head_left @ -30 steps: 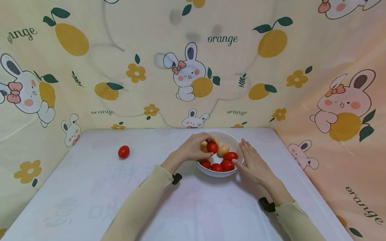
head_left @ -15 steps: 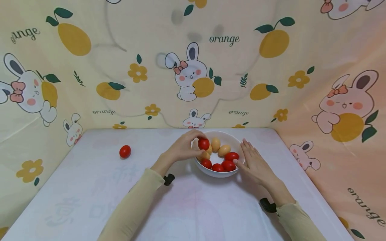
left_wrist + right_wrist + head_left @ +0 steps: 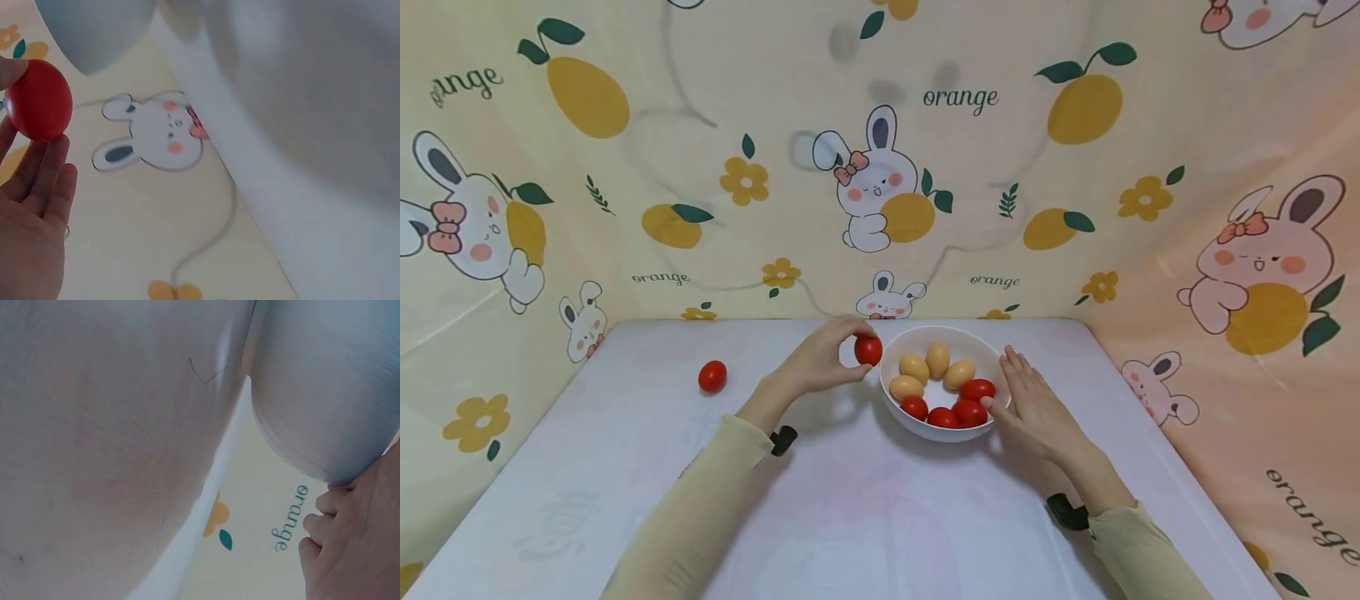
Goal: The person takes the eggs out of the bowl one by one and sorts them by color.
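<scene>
My left hand (image 3: pixel 811 360) pinches a glossy red egg (image 3: pixel 868 350) between thumb and fingertips, just left of the bowl rim. In the left wrist view the same red egg (image 3: pixel 40 100) sits at the fingertips. The white bowl (image 3: pixel 937 395) holds several tan eggs (image 3: pixel 937 359) along its back and left, and several red eggs (image 3: pixel 970 413) along its front and right. My right hand (image 3: pixel 1037 410) lies with straight fingers along the bowl's right side, thumb at the rim. Its knuckles (image 3: pixel 331 519) show against the bowl wall in the right wrist view.
Another red egg (image 3: pixel 712 377) lies alone on the white table (image 3: pixel 850 517), toward the back left. A patterned cloth (image 3: pixel 760 100) with rabbits and oranges rises behind the table and along both sides.
My left hand has carried the red egg left, from over the bowl to outside its rim, uncovering tan eggs at the bowl's left. The right hand stays against the bowl.
</scene>
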